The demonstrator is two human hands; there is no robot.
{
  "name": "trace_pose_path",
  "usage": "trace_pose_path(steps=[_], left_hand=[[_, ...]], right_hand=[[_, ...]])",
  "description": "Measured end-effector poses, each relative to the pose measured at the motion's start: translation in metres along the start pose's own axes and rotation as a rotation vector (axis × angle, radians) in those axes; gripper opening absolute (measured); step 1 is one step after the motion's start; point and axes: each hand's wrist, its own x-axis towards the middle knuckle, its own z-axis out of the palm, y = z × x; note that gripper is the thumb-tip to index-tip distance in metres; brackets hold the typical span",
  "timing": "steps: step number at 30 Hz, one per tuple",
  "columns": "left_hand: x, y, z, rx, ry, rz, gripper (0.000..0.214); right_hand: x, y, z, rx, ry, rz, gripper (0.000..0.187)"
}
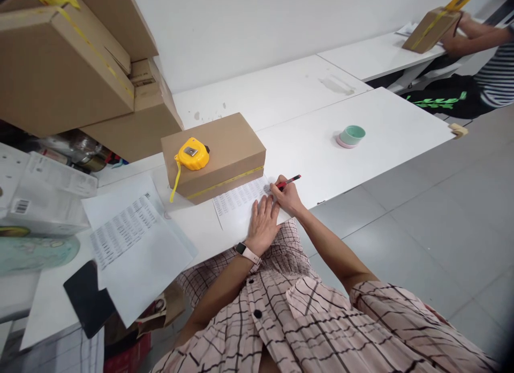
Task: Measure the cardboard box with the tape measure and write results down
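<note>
My right hand (pixel 287 197) grips a red and black pen (pixel 289 181), its lower end hidden by the fingers at the right side of a printed sheet (pixel 236 203). Flat on that sheet lies my left hand (pixel 264 219), fingers stretched out and holding nothing. Just beyond the sheet sits a closed cardboard box (pixel 225 143) with a yellow strip marked along its front side. A yellow tape measure (pixel 193 153) rests on top of the box, with its wrist strap hanging over the left edge.
Printed papers (pixel 136 244) and a black flat item (pixel 89 298) lie to the left. Large cardboard boxes (pixel 72 68) are stacked behind them. A green bowl (pixel 352 135) stands on the white table (pixel 305 116). Another person's hands hold a box (pixel 429 30) at the far right.
</note>
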Motion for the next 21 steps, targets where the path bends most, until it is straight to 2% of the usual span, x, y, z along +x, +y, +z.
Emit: trace_pose_path(steps=[21], left_hand=[[0.0002,0.0004,0.0005,-0.018,0.004,-0.005,0.071]], right_hand=[[-0.0012,-0.0038,-0.0010,-0.051,-0.010,-0.007,0.024]])
